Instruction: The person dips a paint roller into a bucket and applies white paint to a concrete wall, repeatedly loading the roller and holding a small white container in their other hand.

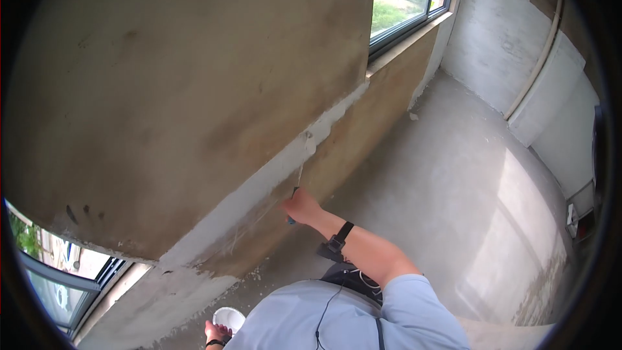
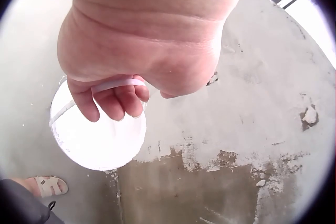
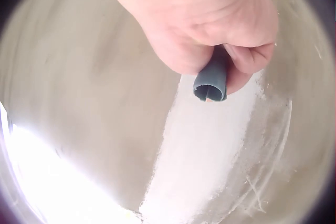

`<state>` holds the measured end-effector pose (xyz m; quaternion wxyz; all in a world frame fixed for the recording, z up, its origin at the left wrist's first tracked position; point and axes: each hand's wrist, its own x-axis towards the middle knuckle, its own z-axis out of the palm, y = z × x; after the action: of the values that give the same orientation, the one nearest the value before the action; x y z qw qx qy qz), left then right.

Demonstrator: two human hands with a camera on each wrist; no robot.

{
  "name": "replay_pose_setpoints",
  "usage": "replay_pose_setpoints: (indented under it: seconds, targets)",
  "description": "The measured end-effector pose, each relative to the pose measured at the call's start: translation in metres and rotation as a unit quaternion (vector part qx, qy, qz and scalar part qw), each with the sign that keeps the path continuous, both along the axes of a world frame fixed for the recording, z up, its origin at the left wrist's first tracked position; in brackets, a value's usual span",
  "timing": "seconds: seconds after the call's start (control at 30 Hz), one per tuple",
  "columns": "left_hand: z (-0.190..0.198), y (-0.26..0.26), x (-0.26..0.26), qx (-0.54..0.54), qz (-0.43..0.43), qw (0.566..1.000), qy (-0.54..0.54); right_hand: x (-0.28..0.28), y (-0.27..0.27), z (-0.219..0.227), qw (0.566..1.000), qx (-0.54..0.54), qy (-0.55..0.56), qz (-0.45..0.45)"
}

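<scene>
My right hand (image 1: 302,207) grips a tool by its dark grey-blue, hollow round handle (image 3: 212,74), close to the brown wall below a white plaster strip (image 1: 256,181). The open end of the handle pokes out of the fist in the right wrist view; the tool's working end is mostly hidden by the hand. Low at my left side, my left hand (image 1: 218,332) has its fingers curled round the pale bail (image 2: 119,83) of a white bucket (image 2: 100,142). The bucket hangs below those fingers, its inside bright white.
A window (image 1: 405,10) with a sill is set in the wall at the upper right, another window (image 1: 58,285) at the lower left. Grey concrete floor (image 1: 414,175) runs along the wall. Pale boards (image 1: 551,94) and a pipe (image 1: 541,58) stand on the far right.
</scene>
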<state>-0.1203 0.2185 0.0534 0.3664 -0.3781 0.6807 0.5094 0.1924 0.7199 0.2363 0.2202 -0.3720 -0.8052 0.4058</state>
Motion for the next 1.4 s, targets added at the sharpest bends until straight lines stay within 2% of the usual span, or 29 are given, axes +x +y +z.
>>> replay_pose_setpoints:
  seconds: [0.1, 0.13, 0.2, 0.23, 0.3, 0.37, 0.43, 0.5, 0.6, 0.73, 0.83, 0.93, 0.97, 1.0, 1.07, 1.13, 1.2, 1.23, 1.3, 1.33, 1.4]
  targets:
    - [-0.002, 0.014, 0.018, 0.009, 0.0, 1.0, 0.017, 0.018, 0.036, -0.018, 0.999, 0.013, 0.009, -0.029]
    - [-0.001, 0.025, 0.026, 0.011, -0.009, 1.0, 0.023, 0.025, 0.046, -0.004, 1.0, 0.013, 0.011, -0.026]
    - [0.004, 0.047, 0.04, 0.01, -0.033, 0.999, 0.037, 0.04, 0.064, 0.017, 0.969, -0.212, 0.036, -0.124]
    - [0.01, 0.057, 0.045, 0.007, -0.047, 0.998, 0.045, 0.048, 0.078, 0.011, 0.967, -0.216, 0.04, -0.125]
    - [0.033, 0.093, 0.062, -0.004, -0.02, 0.998, 0.059, 0.061, 0.104, -0.007, 0.996, -0.06, 0.016, -0.069]
    - [0.058, 0.129, 0.084, -0.014, 0.042, 0.996, 0.079, 0.069, 0.13, -0.014, 0.991, -0.099, 0.024, -0.09]
    - [0.047, 0.132, 0.088, 0.008, 0.032, 0.997, 0.071, 0.075, 0.154, -0.018, 0.985, -0.133, 0.031, -0.106]
    - [0.03, 0.134, 0.08, 0.056, 0.004, 0.997, 0.058, 0.085, 0.179, -0.017, 0.939, -0.247, 0.095, -0.221]
    - [0.017, 0.149, 0.067, 0.127, -0.05, 0.99, 0.036, 0.104, 0.212, -0.003, 0.93, -0.247, 0.082, -0.261]
    - [0.026, 0.181, 0.062, 0.088, -0.024, 0.995, 0.047, 0.129, 0.241, 0.018, 0.937, -0.251, 0.055, -0.238]
    - [0.026, 0.195, 0.055, 0.071, 0.011, 0.996, 0.061, 0.133, 0.235, 0.028, 0.935, -0.268, 0.038, -0.23]
    - [0.02, 0.193, 0.036, 0.088, -0.004, 0.996, 0.012, 0.123, 0.233, -0.005, 0.938, -0.264, 0.063, -0.215]
    - [0.018, 0.189, 0.032, 0.088, -0.003, 0.996, -0.002, 0.115, 0.234, -0.033, 0.959, -0.211, 0.051, -0.18]
    - [0.017, 0.185, 0.025, 0.089, -0.003, 0.996, -0.015, 0.11, 0.226, -0.035, 0.976, -0.156, 0.04, -0.144]
    - [0.013, 0.175, 0.011, 0.084, -0.013, 0.996, -0.023, 0.095, 0.205, -0.038, 0.98, -0.142, 0.041, -0.136]
    - [0.013, 0.154, 0.002, 0.076, -0.018, 0.996, -0.034, 0.079, 0.165, -0.011, 0.983, -0.133, 0.037, -0.123]
    - [0.017, 0.139, -0.003, 0.076, -0.019, 0.996, -0.031, 0.061, 0.128, 0.023, 0.952, -0.247, 0.054, -0.171]
    - [0.017, 0.131, -0.006, 0.075, -0.018, 0.997, -0.032, 0.052, 0.117, 0.021, 0.952, -0.247, 0.052, -0.17]
    - [0.017, 0.112, -0.014, 0.067, -0.007, 0.997, -0.027, 0.036, 0.089, 0.015, 0.977, -0.164, 0.038, -0.128]
    - [0.015, 0.102, -0.02, 0.067, -0.008, 0.997, -0.026, 0.029, 0.075, 0.014, 0.977, -0.164, 0.039, -0.129]
    - [0.014, 0.082, -0.032, 0.036, -0.002, 0.997, -0.068, 0.015, 0.043, 0.016, 0.997, -0.036, 0.024, -0.071]
